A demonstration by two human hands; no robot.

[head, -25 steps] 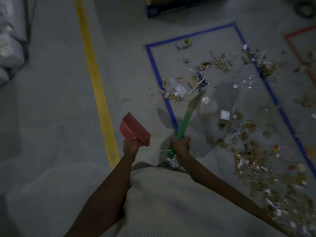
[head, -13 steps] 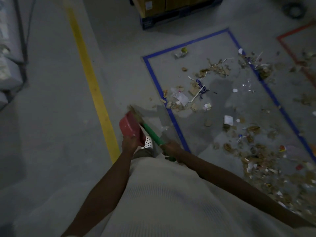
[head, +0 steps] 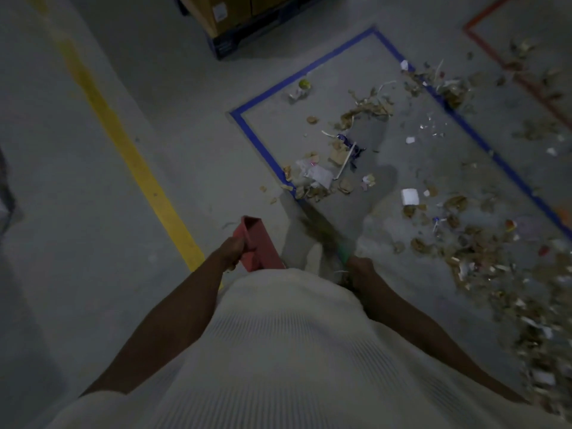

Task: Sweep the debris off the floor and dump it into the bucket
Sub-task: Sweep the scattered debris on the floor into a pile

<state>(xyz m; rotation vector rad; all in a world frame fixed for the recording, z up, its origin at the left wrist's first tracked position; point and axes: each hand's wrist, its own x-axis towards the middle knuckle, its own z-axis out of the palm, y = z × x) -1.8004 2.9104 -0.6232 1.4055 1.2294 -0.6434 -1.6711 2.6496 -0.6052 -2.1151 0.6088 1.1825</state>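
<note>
Left grip (head: 235, 249) curled round the handle of a red dustpan (head: 263, 246); right grip (head: 360, 270) closed on the green handle of a broom (head: 322, 230), bristles motion-blurred. Debris (head: 312, 181) lies scattered on the floor (head: 93, 243) just ahead, mostly inside a blue tape rectangle (head: 257, 140), thickest toward the right.

It is dim and grey here. The broom (head: 322, 229) is one big blur. Soft dark shadows (head: 382, 178) lie on the floor (head: 93, 258) past it. The debris (head: 526, 323) by the right edge looks smeared. The yellow line (head: 136, 159) bends near the left edge.
</note>
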